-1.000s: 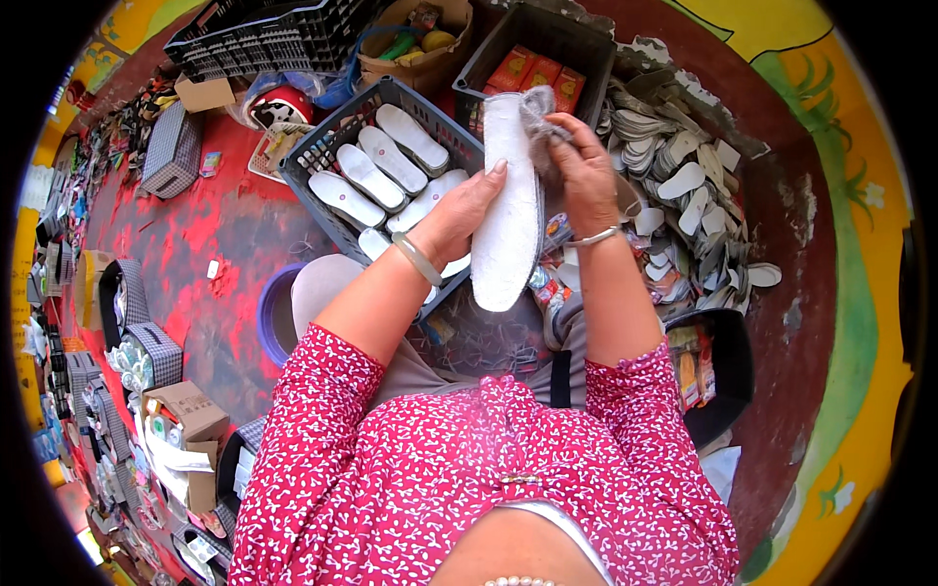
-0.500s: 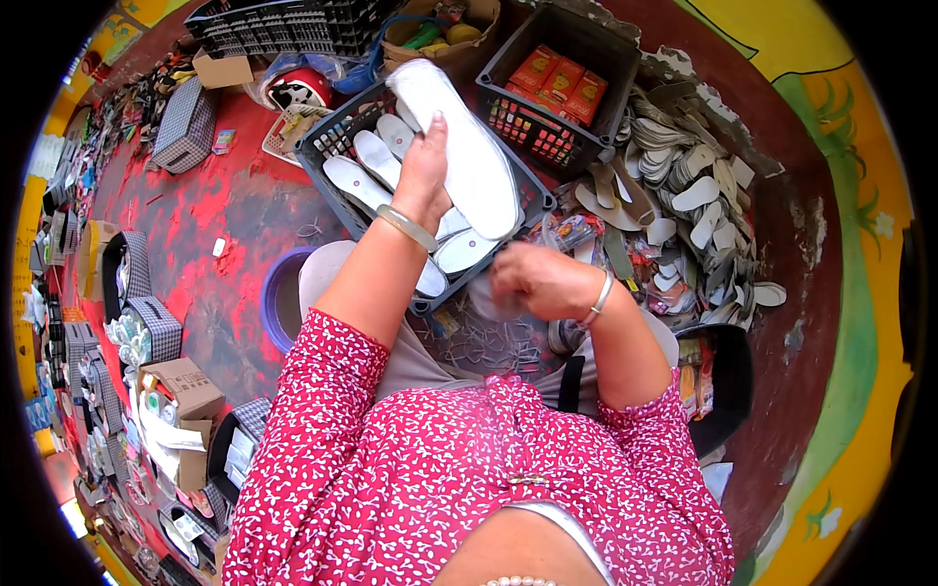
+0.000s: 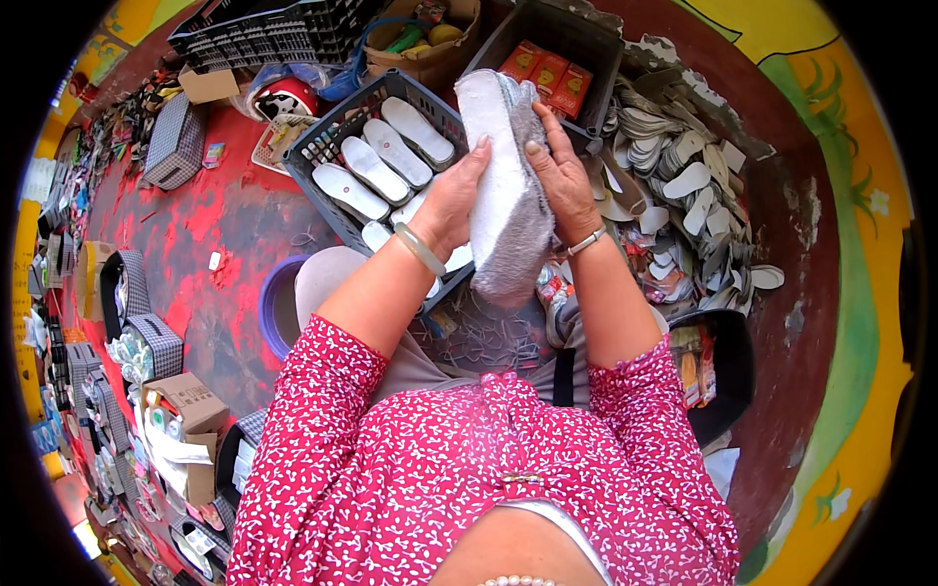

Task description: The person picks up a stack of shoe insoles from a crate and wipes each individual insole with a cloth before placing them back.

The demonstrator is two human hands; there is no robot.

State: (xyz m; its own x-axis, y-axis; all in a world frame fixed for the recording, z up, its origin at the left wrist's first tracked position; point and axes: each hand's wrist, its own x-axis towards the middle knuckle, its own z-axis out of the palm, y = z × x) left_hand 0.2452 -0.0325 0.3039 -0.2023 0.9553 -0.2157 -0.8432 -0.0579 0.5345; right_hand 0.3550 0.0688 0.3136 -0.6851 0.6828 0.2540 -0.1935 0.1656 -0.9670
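A thick bundle of insoles (image 3: 495,181), white on one face and grey along its side, is held upright between my two hands in front of the crate. My left hand (image 3: 452,203) grips its left edge, thumb lying on the white face. On the opposite side my right hand (image 3: 567,188) presses the grey side with its fingers closed around it. Behind my left hand, a dark plastic crate (image 3: 340,121) holds several white insoles (image 3: 375,168) laid side by side. The bundle and my left hand cover the crate's right part.
Loose insoles (image 3: 689,181) lie heaped by the wall on the right. Beyond the bundle stands another dark crate (image 3: 608,68) with red boxes (image 3: 547,73). A purple basin (image 3: 278,311) sits left of my knee, and a black bin (image 3: 733,376) to the right.
My right hand has come up from below and taken hold of the bundle's right side. The bundle has moved right and turned, so its grey side now shows.
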